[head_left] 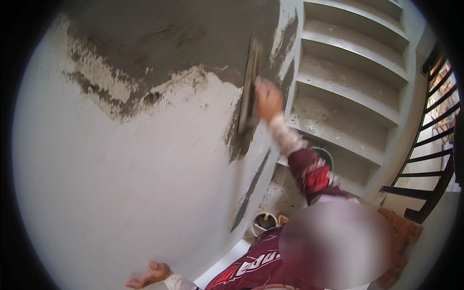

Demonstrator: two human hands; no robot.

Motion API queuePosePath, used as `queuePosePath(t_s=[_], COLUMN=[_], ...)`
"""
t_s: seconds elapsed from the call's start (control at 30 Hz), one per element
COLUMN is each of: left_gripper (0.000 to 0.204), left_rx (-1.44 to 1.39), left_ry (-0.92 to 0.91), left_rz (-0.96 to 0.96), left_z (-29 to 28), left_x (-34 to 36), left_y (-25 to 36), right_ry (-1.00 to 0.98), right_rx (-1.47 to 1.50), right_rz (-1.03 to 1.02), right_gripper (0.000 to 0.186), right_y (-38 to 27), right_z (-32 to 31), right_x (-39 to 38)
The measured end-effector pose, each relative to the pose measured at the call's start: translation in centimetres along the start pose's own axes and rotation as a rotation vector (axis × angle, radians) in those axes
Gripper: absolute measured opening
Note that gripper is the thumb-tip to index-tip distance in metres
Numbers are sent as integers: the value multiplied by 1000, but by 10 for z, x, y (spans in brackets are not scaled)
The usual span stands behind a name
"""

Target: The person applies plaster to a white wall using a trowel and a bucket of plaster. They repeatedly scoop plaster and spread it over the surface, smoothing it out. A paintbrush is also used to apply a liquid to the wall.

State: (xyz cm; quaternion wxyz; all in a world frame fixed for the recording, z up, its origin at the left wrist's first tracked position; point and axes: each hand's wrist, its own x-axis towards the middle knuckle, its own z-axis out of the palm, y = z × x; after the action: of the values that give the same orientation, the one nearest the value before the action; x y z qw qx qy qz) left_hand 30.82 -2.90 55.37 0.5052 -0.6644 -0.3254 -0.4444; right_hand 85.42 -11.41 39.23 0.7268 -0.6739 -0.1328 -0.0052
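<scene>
My right hand [268, 99] is raised and shut on the handle of a long plastering trowel [249, 104]. The trowel's blade lies flat against the wall and carries grey mortar at its lower end. It sits at the right edge of a rough whitish wall [121, 169], just below a band of wet dark grey plaster [169, 34] that covers the top. My arm wears a dark red sleeve [311, 171]. My left hand [149, 275] is low at the bottom edge beside the wall, fingers apart and holding nothing.
Bare concrete stairs [348, 87] rise to the right of the wall's corner. A small white bucket [263, 222] stands on the floor by the wall's foot, and a green tub [325, 153] sits at the stair base. A black railing [435, 145] curves at far right.
</scene>
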Motion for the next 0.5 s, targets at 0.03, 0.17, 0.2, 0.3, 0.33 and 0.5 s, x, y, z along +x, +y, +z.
queuePosePath(t_s=[0.03,0.17,0.2,0.3,0.33,0.5], left_gripper=[76,79,79,77,77,74], left_rx=[-23,-11,38,27,-1,21], left_ry=[-5,-69,-86,-37,-6,-6], left_rz=[-12,-23,-17,-22,-26,-29], left_z=[0,6,-5,-3,2,2], left_x=[-5,-7,-5,-4,-5,-1], left_y=[-6,-1,-4,-10,-11,-3], right_ry=[-15,-71,-48,-35,-89,-114], right_rx=[56,243,167,-14,-43,30], right_rz=[69,239,134,-95,-74,63], right_gripper=[42,41,40,37,37,35], right_y=[-18,-47,-34,16,27,29], right_z=[-11,-25,-6,34,41,39], right_x=[37,65,30,-129,-190,-224])
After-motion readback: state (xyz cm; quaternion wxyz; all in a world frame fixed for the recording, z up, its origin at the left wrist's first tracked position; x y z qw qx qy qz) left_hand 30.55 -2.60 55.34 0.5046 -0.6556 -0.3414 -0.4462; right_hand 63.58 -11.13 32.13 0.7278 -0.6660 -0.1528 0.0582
